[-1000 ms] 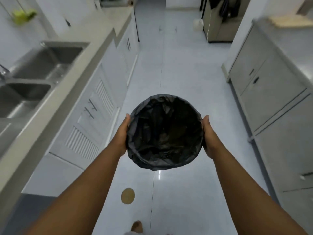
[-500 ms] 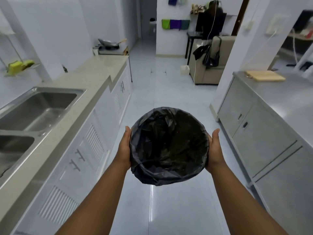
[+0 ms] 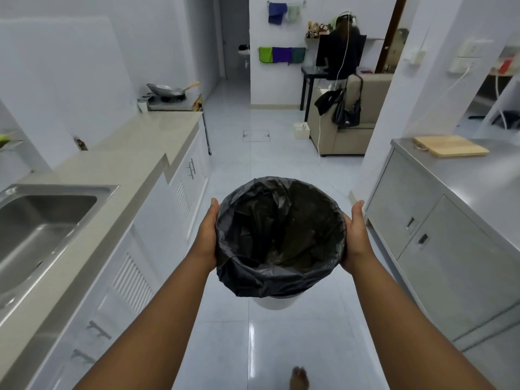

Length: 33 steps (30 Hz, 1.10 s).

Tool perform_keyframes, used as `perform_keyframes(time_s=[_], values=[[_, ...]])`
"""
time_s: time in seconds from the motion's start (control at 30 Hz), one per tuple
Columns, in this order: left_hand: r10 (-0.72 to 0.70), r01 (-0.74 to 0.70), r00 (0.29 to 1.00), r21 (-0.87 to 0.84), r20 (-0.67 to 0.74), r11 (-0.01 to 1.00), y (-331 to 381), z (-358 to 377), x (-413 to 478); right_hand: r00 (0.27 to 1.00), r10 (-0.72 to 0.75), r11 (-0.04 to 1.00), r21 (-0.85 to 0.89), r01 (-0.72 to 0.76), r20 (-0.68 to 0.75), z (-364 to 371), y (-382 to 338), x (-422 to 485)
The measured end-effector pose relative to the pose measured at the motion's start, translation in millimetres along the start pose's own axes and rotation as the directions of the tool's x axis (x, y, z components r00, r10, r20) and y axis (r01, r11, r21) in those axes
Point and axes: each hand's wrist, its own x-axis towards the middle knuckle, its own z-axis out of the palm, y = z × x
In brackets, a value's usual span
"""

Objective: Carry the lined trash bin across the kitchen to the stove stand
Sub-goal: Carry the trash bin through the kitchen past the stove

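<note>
A round white trash bin (image 3: 274, 303) lined with a black plastic bag (image 3: 278, 237) hangs in the air before me, above the tiled floor. My left hand (image 3: 206, 235) presses against its left side and my right hand (image 3: 356, 237) against its right side, fingers wrapped under the rim. The bag is empty inside. Far ahead on the left, past the end of the counter, stands the stove stand (image 3: 171, 104) with a metal wok (image 3: 167, 90) on the burner.
A beige counter (image 3: 132, 153) with a steel sink (image 3: 42, 220) runs along the left. Steel cabinets (image 3: 439, 220) with a wooden cutting board (image 3: 450, 146) line the right. The tiled aisle (image 3: 270, 153) leads ahead to a sofa (image 3: 351, 128), a white box (image 3: 301, 130) and a person at a desk.
The view has tilted up and moved forward along the aisle; the stove stand and far room came into sight. Both hands keep the same hold on the bin.
</note>
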Motion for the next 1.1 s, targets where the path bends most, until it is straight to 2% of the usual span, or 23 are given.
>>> perform_keyframes(time_s=[0.23, 0.4, 0.77, 1.1], values=[[0.017, -0.016, 0.996, 0.012, -0.084, 1.000, 23, 27, 126, 0.998, 0.012, 1.000, -0.023, -0.011, 0.059, -12, -47, 137], [0.057, -0.055, 0.994, 0.021, -0.095, 0.998, 50, 51, 216, 0.994, 0.004, 0.999, -0.051, 0.001, 0.105, -21, -90, 231], [0.065, -0.065, 0.996, -0.001, -0.061, 0.998, 96, 46, 420, 0.996, 0.029, 0.997, -0.076, -0.023, 0.079, -10, -138, 439], [-0.006, 0.007, 0.999, 0.008, -0.040, 1.000, 161, 21, 639, 1.000, 0.021, 0.998, -0.060, -0.021, -0.002, 24, -183, 647]])
